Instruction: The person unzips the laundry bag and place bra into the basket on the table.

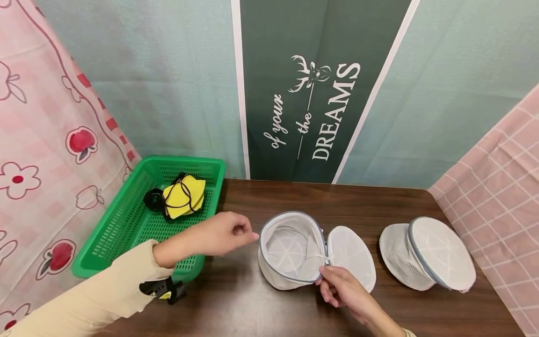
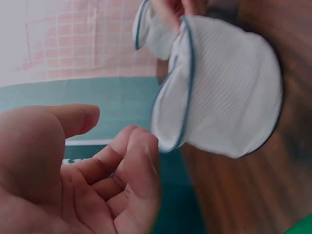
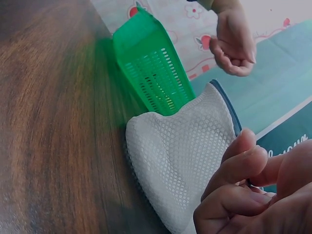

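Note:
A round white mesh laundry bag (image 1: 277, 277) with a blue-grey zip rim stands on the table, its top unzipped. The round lid (image 1: 353, 257) is folded out to the right. My right hand (image 1: 343, 288) pinches the rim near the hinge between thumb and forefinger. Beside the left edge of the rim is my left hand (image 1: 221, 233), its fingers loosely bent and nothing between them. In the left wrist view its thumb stands well apart from the fingers, and the fingertips come close to the bag's rim; I cannot tell whether they touch.
A second white mesh bag (image 1: 400, 255) lies tilted at the right, its lid toward me. At the left stands a green plastic basket (image 1: 120, 213), holding a yellow folded item (image 1: 185, 196) with black cords. Fabric hangs behind and on both sides of the brown table (image 1: 252, 309).

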Demonstrator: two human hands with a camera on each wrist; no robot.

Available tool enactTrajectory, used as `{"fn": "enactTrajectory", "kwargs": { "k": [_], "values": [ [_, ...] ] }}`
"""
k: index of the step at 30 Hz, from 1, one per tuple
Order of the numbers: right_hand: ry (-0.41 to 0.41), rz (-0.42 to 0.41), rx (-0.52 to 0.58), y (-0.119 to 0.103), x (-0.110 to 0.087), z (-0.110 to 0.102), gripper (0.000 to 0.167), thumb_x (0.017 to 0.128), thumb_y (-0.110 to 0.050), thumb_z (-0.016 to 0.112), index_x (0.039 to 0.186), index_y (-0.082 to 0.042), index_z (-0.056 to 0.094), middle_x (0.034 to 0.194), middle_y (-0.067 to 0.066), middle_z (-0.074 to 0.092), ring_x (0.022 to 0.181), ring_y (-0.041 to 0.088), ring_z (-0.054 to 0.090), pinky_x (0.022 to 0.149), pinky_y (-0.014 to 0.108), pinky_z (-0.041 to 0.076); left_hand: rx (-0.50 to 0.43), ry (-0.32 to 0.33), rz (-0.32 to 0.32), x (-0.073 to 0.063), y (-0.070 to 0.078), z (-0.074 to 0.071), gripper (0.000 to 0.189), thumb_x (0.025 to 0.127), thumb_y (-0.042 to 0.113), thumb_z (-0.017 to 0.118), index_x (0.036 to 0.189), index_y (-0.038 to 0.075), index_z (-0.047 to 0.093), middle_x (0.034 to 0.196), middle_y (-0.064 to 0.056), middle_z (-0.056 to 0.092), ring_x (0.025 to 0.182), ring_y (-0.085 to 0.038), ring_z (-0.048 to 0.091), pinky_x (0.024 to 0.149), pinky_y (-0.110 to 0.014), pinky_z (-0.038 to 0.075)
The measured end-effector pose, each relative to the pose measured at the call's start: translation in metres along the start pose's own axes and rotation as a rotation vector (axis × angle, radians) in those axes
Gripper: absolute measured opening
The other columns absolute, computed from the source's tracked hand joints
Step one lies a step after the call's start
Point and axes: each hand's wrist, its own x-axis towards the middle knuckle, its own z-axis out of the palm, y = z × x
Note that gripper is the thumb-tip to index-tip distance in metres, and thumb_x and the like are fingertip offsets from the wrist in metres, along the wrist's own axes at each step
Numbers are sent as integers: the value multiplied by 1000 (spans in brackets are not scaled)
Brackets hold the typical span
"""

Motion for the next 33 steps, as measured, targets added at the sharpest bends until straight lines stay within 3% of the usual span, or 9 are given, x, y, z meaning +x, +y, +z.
{"fn": "enactTrajectory", "kwargs": {
  "k": [5, 8, 13, 19, 26, 33],
  "values": [
    [6, -4, -4, 1, -1, -1, 31, 112, -23, 37, 93, -7, 56, 65, -7, 56, 50, 1, 44, 45, 15, 33, -130, -70, -80, -3, -6, 22, 30, 101, 37, 63, 83, 14, 63, 59, 1, 52, 42, -12, 50, 45, -33, 53],
    [7, -8, -6, 1, -1, -1, 31, 112, -23, 37, 94, -5, 56, 65, -7, 56, 50, 1, 45, 45, 15, 33, -216, -62, -128, -4, -12, 39, 33, 101, 39, 62, 84, 11, 63, 64, -3, 57, 45, -15, 57, 43, -36, 56],
    [7, -32, -9, 1, 0, 0, 31, 111, -21, 38, 94, -3, 56, 65, -6, 56, 50, 1, 44, 44, 18, 30, -380, -49, -193, -5, -20, 63, 36, 103, 40, 60, 89, 7, 63, 75, -6, 61, 52, -15, 62, 40, -31, 53],
    [6, -62, -16, 2, 0, 1, 33, 111, -20, 38, 94, 2, 55, 64, -5, 57, 50, 2, 45, 43, 19, 31, -514, -32, -192, -1, -30, 81, 37, 105, 38, 56, 94, 4, 65, 78, -6, 61, 55, -14, 61, 39, -27, 51],
    [24, -91, -70, 3, -1, 2, 44, 111, -18, 38, 99, 23, 46, 63, -5, 56, 48, 2, 45, 40, 24, 31, -590, 47, -173, -1, -41, 98, 41, 106, 37, 55, 96, -1, 65, 78, -7, 62, 57, -15, 60, 41, -29, 53],
    [40, -103, -107, 3, -1, 1, 45, 112, -18, 38, 99, 24, 46, 62, -5, 56, 48, 3, 45, 41, 21, 35, -678, 83, -152, 4, -41, 111, 39, 106, 32, 55, 98, -6, 63, 77, -8, 62, 58, -14, 60, 41, -25, 51]
  ]
}}
